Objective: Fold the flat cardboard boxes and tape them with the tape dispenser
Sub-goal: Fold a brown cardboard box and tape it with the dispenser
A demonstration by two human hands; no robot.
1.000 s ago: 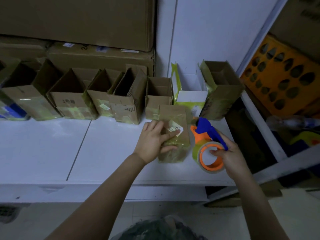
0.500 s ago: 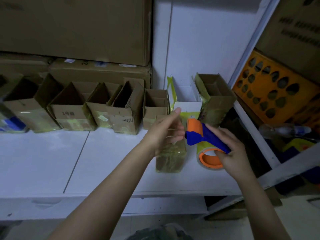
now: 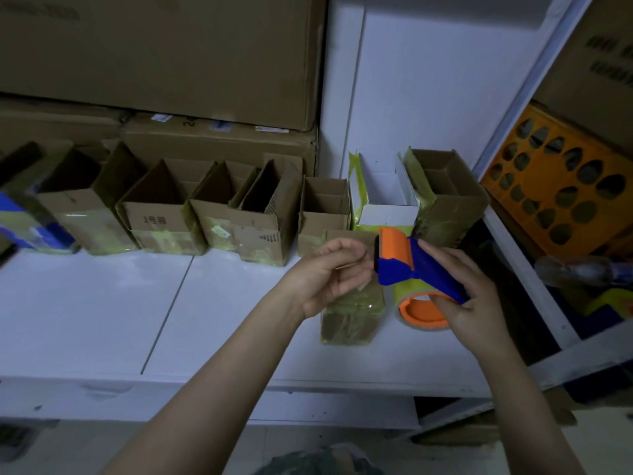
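Along the white shelf (image 3: 102,303), from the left: a row of folded cardboard boxes (image 3: 161,221), standing open-topped against stacked large cartons (image 3: 154,56), their bottoms wrapped in glossy yellowish tape. Dull brown corrugated board, creased and worn; one white box (image 3: 388,214) among them. Judged most of the batch done. Left hand (image 3: 329,275) hovered with fingers loosely curved beside the dispenser's orange head; could not tell whether it pinched a tape end. Beneath it, near the shelf's front, lay a small brown box (image 3: 349,317), heavily taped and shiny; it seemed the one in hand, its taping perhaps unfinished. Tape dispenser (image 3: 414,265): blue plastic handle, orange head and round orange core, held above the shelf. Right hand (image 3: 469,293) was wrapped firmly round its handle. Far right, an orange perforated crate (image 3: 561,190), hard plastic.
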